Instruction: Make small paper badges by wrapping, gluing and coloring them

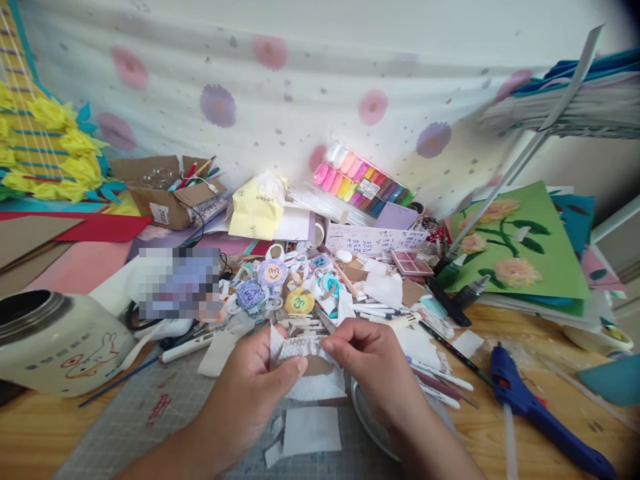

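Both my hands meet low in the middle of the head view, over a grey cutting mat (150, 413). My left hand (250, 393) pinches the left end of a small white patterned paper strip (303, 347) between thumb and fingers. My right hand (373, 367) pinches the strip's right end, fingers curled. Under the hands lie white paper scraps (313, 430) and brown card. Just beyond them is a heap of small drawn paper cut-outs (280, 283), some with smiley faces.
A blue glue gun (530, 403) lies at the right on the wooden table. A white jar (55, 347) stands at the left. Pens (440, 377), a cardboard box (167, 190), a clay set (363, 180) and a green flower card (520, 240) crowd the back.
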Demonstrator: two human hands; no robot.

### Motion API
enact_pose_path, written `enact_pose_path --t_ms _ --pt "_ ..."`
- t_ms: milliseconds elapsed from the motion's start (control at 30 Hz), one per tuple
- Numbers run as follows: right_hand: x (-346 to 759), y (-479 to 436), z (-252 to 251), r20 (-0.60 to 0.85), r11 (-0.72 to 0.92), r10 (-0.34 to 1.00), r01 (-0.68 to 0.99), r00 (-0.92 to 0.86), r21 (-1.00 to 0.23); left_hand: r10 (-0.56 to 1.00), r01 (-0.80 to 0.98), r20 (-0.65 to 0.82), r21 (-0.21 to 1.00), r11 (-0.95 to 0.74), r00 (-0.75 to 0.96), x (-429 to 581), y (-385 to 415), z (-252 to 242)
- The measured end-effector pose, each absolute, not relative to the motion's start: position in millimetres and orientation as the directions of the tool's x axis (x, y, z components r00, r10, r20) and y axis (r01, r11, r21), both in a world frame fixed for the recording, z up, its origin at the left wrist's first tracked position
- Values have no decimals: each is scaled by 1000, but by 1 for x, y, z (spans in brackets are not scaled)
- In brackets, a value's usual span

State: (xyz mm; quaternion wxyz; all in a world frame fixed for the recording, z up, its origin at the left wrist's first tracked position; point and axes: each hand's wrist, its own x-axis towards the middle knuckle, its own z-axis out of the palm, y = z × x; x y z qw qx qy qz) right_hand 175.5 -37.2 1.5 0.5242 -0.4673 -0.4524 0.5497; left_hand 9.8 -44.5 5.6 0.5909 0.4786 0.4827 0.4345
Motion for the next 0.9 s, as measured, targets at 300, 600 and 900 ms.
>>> enact_pose_path --t_ms 300,600,900 --pt "175 -35 1 -63 -76 996 -210 -65 -975 984 -1 -117 993 119 135 13 -41 15" --pt "175 -33 -3 -72 -98 992 -269 -104 -958 983 33 -111 994 108 147 11 -44 11" --pt "174 -35 -4 -77 -152 982 -474 -175 -867 950 -461 -186 840 286 252 12 -40 16"
